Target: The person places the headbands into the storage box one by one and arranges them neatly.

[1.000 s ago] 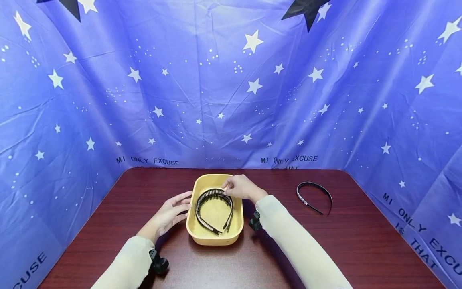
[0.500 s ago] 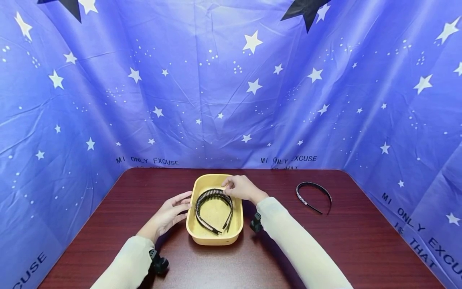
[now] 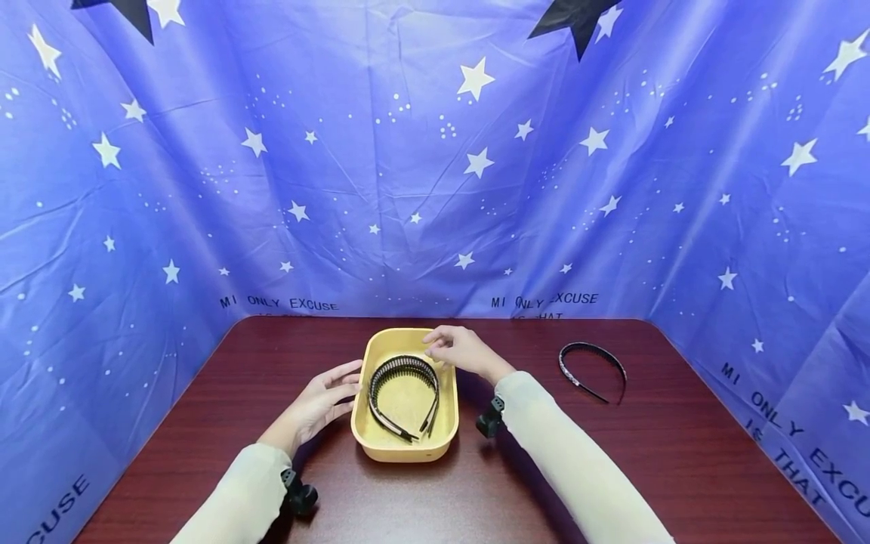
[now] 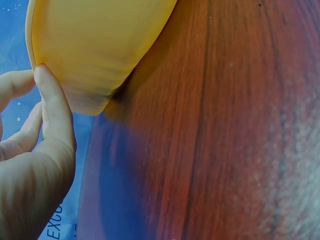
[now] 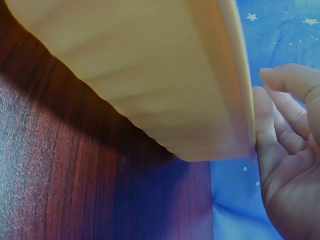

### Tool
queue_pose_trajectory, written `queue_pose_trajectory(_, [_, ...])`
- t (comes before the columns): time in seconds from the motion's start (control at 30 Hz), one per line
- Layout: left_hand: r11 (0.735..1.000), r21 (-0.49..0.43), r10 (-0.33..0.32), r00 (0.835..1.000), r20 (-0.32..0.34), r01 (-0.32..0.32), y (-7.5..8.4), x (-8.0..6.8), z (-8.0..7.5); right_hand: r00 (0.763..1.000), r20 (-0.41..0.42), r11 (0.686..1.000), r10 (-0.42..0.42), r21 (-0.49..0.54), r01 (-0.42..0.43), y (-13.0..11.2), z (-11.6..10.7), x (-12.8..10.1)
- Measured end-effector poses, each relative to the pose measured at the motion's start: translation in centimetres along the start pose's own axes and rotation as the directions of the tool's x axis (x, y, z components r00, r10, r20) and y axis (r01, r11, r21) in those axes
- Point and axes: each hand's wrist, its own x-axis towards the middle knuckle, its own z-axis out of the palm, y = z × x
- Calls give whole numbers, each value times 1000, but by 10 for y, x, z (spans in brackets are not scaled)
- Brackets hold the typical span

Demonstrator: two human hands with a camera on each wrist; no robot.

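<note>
I rest my left hand (image 3: 319,400) open against the yellow tray's (image 3: 401,450) left wall; my right hand (image 3: 462,349), fingers loose, hovers over the toothed headband (image 3: 401,368) inside.

In your left wrist view, the yellow tray (image 4: 95,45) is cut off by the top edge and its inside is hidden, and your left hand (image 4: 30,170) runs off the left edge. In your right wrist view, your right hand (image 5: 292,165) is cropped at the right edge, and the tray's contents stay hidden there too.
</note>
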Motion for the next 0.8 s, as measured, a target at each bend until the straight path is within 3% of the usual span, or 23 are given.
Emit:
queue_pose_trajectory(0.1, [1000,-2,3,1000,-3,-3,0,0,-1,1000,7,999,-7,40,7,2,-1,0])
queue_pose_trajectory(0.43, [1000,-2,15,1000,-2,-15,-1,1,-1,1000,-12,1000,-23,20,23,-1,-9,-7])
queue_pose_trajectory(0.8, [1000,6,16,1000,-4,-16,-2,1,-1,998,-60,997,18,-78,-22,3,-32,-16])
